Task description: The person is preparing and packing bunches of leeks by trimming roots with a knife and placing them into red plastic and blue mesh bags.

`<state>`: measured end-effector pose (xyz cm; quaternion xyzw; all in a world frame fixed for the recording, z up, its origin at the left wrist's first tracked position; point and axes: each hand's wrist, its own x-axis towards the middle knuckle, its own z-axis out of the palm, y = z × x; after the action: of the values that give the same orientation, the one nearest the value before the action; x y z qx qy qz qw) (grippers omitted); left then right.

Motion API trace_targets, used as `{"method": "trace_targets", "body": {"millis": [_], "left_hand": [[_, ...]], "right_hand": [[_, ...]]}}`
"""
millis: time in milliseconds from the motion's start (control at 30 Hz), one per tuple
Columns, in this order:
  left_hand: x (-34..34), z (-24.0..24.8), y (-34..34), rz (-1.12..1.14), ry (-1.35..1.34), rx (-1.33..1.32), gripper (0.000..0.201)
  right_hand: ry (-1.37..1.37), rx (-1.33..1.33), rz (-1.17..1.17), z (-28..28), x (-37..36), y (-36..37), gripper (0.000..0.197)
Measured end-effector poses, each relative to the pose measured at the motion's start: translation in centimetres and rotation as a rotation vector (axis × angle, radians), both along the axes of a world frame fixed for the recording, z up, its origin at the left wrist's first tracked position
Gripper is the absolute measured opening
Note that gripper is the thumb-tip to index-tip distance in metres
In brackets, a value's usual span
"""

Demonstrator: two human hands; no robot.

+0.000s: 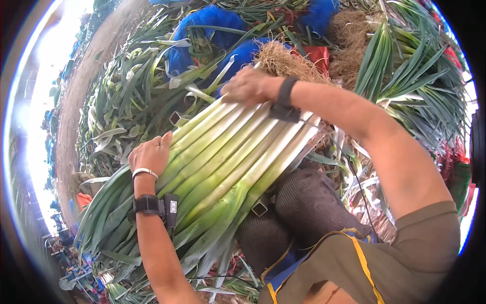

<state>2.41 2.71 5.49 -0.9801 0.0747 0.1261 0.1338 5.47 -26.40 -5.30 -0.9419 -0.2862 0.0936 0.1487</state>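
Note:
A row of leeks [217, 157] lies side by side across a metal-framed stand over my knees, white ends toward the upper right and green leaves toward the lower left. My left hand [150, 154] is closed around the far left edge of the row, where the stalks turn green. Across the white ends lies my right hand [248, 87], smeared by motion, its fingers bent down at the far edge; whether it grips a stalk is unclear. The leeks' tangled brown roots [288, 61] stick out beyond it.
Loose leek leaves [121, 96] are heaped at the far left. Blue netting [207, 30] lies beyond the stand. Further leeks with green tops [400, 61] are piled at the far right, beside brown root clumps [349, 43]. A thin cable [362, 192] hangs near my right knee.

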Motion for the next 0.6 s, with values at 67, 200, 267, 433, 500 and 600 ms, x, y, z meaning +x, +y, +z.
{"method": "trace_targets", "body": {"millis": [67,200,267,433,500,600], "left_hand": [[0.2,0.2,-0.3,0.002,0.003,-0.007,0.059],[0.2,0.1,0.0,-0.005,0.003,-0.004,0.059],[0.1,0.5,-0.7,0.004,0.019,-0.005,0.059],[0.0,0.1,-0.9,-0.028,-0.006,0.062,0.059],[0.4,0.3,-0.4,0.001,0.017,0.050,0.060],[0.6,0.0,-0.7,0.066,0.122,0.070,0.063]], "right_hand": [[-0.277,0.102,0.004,-1.9,0.1,-3.9,0.039],[-0.348,0.158,-0.022,-2.8,0.0,-3.3,0.032],[-0.443,0.149,-0.001,-3.0,-0.2,-3.5,0.028],[-0.659,0.145,-0.022,-4.2,0.6,-3.5,0.023],[-0.577,0.076,-0.035,-3.8,0.5,-3.2,0.022],[-0.544,0.111,-0.033,-4.2,0.3,-3.1,0.023]]}}
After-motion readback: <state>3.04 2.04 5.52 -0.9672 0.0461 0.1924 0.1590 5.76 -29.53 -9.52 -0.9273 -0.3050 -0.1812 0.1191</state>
